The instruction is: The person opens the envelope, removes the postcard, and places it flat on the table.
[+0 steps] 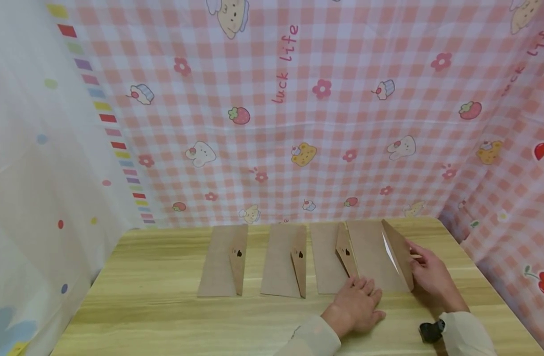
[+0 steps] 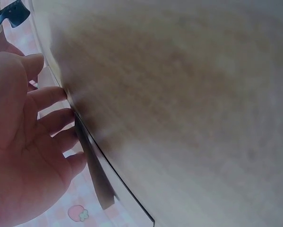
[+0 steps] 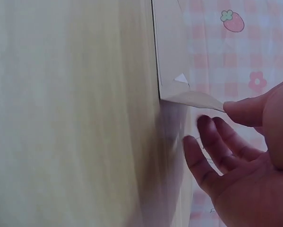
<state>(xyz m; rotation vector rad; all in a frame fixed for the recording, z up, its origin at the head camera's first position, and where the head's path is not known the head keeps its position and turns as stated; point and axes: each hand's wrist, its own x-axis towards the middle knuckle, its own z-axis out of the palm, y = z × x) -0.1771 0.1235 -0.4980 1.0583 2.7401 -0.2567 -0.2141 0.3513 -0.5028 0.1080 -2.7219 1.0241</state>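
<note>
A brown kraft paper envelope (image 1: 367, 262) lies at the right end of a row. Its triangular flap (image 1: 398, 252) stands raised along the right side, and a white strip shows under it. My right hand (image 1: 433, 274) pinches the flap's edge; the right wrist view has the thumb on the paper (image 3: 198, 99) and the other fingers spread below. Palm down, my left hand (image 1: 355, 305) rests with fingers extended at the near edges of this envelope and its left neighbour (image 1: 324, 262). That neighbour's flap (image 1: 344, 252) sticks partly up and bears a small dark mark.
Farther left lie two more kraft envelopes, one mid-table (image 1: 278, 262) and one beyond it (image 1: 218, 262), their flaps partly raised. The wooden table (image 1: 152, 282) meets a pink checked cloth (image 1: 272, 188) at the back. A black device (image 1: 431, 332) sits at my right wrist.
</note>
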